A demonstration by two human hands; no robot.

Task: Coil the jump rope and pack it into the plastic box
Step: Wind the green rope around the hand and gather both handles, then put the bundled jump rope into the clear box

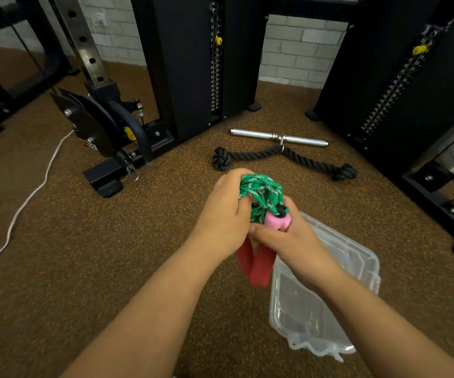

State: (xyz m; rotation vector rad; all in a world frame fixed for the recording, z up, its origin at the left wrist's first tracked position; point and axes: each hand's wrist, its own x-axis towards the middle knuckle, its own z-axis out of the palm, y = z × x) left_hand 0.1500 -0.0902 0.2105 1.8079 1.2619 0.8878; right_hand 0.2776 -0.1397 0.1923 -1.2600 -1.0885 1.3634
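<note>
A green jump rope (261,190) is bunched into a coil between both hands, above the floor. My left hand (225,214) wraps around the coil's left side. My right hand (283,238) grips the pink handle (276,221) at the coil's lower right. A red strap loop (255,264) hangs below the hands. The clear plastic box (315,304) lies open on the floor under my right forearm, which hides part of it.
A black knotted rope attachment (264,155) and a chrome bar (277,136) lie on the speckled brown floor ahead. Black cable machine columns (182,64) stand behind and to the right. A white cord (29,197) runs along the floor at left.
</note>
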